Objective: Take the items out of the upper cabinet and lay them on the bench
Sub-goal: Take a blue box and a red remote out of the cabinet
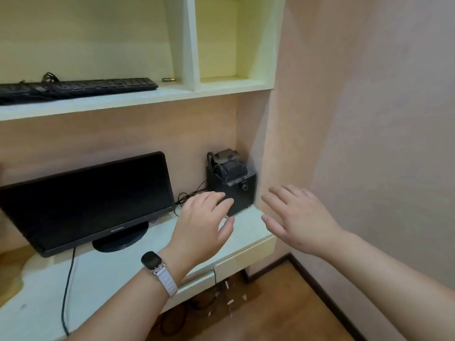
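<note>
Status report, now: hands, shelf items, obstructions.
Left hand, right hand open, empty, over bench. Keyboard, battery on shelf. Nothing blocking.

Black keyboard [81, 88] lying flat on cabinet shelf [138, 99], small battery [168, 80] just right of it

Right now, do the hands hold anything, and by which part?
Nothing is held: the left hand and the right hand are open and empty above the white bench.

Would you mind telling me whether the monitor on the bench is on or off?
Off, as far as it shows: the monitor has a uniformly dark screen with no image.
</note>
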The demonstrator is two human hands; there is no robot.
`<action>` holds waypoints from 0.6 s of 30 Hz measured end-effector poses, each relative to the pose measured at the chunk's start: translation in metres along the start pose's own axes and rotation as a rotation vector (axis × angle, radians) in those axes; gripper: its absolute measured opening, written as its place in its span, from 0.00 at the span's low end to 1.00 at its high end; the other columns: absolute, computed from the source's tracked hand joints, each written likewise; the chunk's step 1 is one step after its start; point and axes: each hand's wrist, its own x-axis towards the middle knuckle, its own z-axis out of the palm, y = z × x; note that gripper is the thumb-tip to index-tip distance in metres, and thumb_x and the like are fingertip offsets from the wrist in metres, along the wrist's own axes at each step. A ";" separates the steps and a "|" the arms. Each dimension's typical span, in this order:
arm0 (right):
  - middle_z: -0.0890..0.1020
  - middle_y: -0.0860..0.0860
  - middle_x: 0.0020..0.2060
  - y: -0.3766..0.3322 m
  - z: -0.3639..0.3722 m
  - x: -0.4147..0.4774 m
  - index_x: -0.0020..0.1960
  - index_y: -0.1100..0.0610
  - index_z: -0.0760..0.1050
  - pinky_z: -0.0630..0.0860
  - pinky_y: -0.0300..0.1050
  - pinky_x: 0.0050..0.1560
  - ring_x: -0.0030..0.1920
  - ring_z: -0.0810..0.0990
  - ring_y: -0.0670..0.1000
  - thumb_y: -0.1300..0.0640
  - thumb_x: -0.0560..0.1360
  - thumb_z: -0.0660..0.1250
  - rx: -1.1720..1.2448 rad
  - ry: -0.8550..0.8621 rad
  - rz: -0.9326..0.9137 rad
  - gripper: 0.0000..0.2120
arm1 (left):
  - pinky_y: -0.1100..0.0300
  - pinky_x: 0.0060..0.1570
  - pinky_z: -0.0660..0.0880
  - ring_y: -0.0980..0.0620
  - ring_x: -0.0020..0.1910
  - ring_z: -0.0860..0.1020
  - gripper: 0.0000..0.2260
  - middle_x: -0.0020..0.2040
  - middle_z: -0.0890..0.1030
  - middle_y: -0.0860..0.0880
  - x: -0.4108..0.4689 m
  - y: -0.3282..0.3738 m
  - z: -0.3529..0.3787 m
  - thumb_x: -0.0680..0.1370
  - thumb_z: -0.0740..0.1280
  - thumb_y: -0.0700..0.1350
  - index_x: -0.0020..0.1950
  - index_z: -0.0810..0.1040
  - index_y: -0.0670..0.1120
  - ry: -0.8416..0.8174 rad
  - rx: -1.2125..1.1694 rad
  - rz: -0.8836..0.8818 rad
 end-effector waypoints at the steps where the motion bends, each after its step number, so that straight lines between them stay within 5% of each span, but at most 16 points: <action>1: 0.80 0.52 0.60 0.001 0.000 0.009 0.64 0.53 0.75 0.75 0.52 0.56 0.60 0.77 0.55 0.41 0.78 0.54 0.002 0.003 0.001 0.24 | 0.52 0.63 0.70 0.50 0.62 0.76 0.17 0.61 0.80 0.51 0.007 -0.006 0.001 0.78 0.62 0.54 0.64 0.79 0.50 0.017 -0.004 0.006; 18: 0.80 0.51 0.56 0.093 0.024 0.168 0.61 0.54 0.76 0.74 0.51 0.51 0.57 0.77 0.56 0.41 0.77 0.53 0.089 0.185 -0.094 0.24 | 0.51 0.58 0.70 0.45 0.59 0.76 0.16 0.58 0.80 0.47 0.158 -0.049 0.031 0.76 0.65 0.50 0.61 0.80 0.46 0.183 0.104 0.000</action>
